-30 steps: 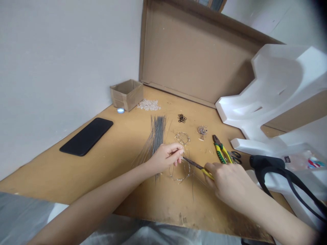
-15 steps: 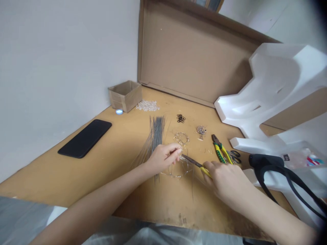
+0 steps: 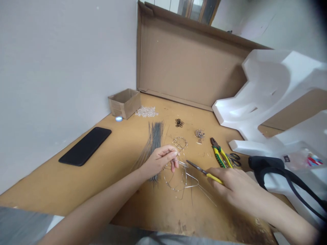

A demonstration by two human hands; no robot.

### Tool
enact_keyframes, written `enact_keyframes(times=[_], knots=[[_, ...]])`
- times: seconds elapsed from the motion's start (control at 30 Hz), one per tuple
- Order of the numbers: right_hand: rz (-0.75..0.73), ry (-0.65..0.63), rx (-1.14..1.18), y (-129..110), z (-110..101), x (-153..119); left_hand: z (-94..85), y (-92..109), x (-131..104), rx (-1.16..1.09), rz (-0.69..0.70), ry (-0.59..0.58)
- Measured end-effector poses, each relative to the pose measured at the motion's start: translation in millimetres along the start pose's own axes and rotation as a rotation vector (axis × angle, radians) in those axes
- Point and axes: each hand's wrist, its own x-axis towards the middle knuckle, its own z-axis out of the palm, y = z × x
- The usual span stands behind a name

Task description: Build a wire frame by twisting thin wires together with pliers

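My left hand (image 3: 166, 158) pinches a thin, bent wire piece (image 3: 187, 180) that hangs down in loops with small beads on it. In my right hand (image 3: 227, 182) are long-nose pliers (image 3: 201, 170) with yellow handles, closed around by the fingers. The pliers' tip points at the wire but stands a little apart from it. Beneath and left of my left hand lies a bundle of straight grey wires (image 3: 156, 136). A beaded wire ring (image 3: 180, 143) rests on the table just beyond the fingers.
Green-yellow pliers (image 3: 220, 153) and scissors (image 3: 234, 159) lie at the right, beside white foam (image 3: 245, 144) and a black strap (image 3: 268, 165). Farther back are black rings (image 3: 179, 123), a bead pile (image 3: 199, 133), clear rings (image 3: 146, 111) and a cardboard box (image 3: 125, 103). A phone (image 3: 85, 146) lies left.
The pliers have drawn back to the right, away from the wire at my left fingertips. My left hand has shifted slightly left, and more of the wire loops shows. The view has tilted up slightly.
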Motion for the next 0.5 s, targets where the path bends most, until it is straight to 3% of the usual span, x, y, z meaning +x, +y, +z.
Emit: enact_keyframes(times=[0.3, 0.4, 0.5], knots=[[-0.064, -0.019, -0.014, -4.5, -1.1, 3.8, 0.1, -2.0, 0.4, 0.033, -0.053, -0.048], [0.019, 0.027, -0.106, 3.5, 15.9, 14.7, -1.1, -4.0, 2.7, 0.097, -0.070, 0.007], [0.158, 0.118, -0.205, 10.8, 48.2, 31.7, -1.7, -6.1, 4.8, 0.136, -0.089, 0.057]])
